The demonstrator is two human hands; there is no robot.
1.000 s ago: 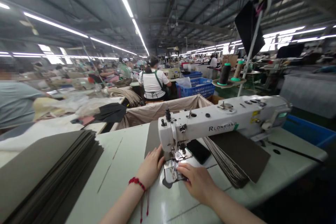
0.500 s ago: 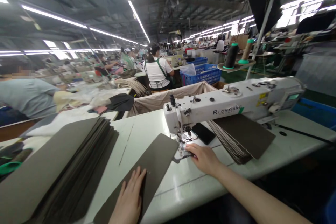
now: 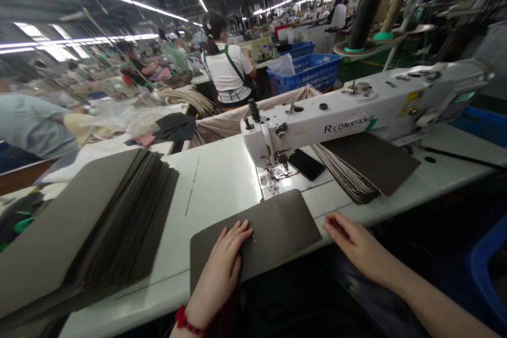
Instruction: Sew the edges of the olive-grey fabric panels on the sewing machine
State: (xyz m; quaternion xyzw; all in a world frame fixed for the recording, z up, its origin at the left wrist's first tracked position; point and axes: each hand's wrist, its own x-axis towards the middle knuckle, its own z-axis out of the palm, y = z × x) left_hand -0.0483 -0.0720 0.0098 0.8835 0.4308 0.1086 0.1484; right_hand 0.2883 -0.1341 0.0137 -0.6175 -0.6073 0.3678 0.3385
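My left hand [image 3: 226, 260] lies flat on a dark grey-brown fabric panel [image 3: 277, 222], fingers stretched out. The panel rests at the table's front edge, in front of the sewing machine [image 3: 309, 121]. Just off the panel's right end is my right hand [image 3: 350, 240], apart from it, with its fingers curled together; whatever may be between them is too small to make out. Behind the panel, the presser foot and needle area [image 3: 280, 169] is lit, with no panel under it.
A thick stack of similar panels [image 3: 106, 211] stands at left. Another stack [image 3: 368, 163] lies under the machine arm, beside a black phone [image 3: 306, 163]. Thread cones [image 3: 362, 21] stand behind the machine. A co-worker in a white shirt [image 3: 227, 74] sits ahead, near blue crates [image 3: 304, 74].
The panel has been turned and brought rightward, away from the needle area, under my left hand. My right hand has moved from beside the needle back toward me and right. The view tilts lower.
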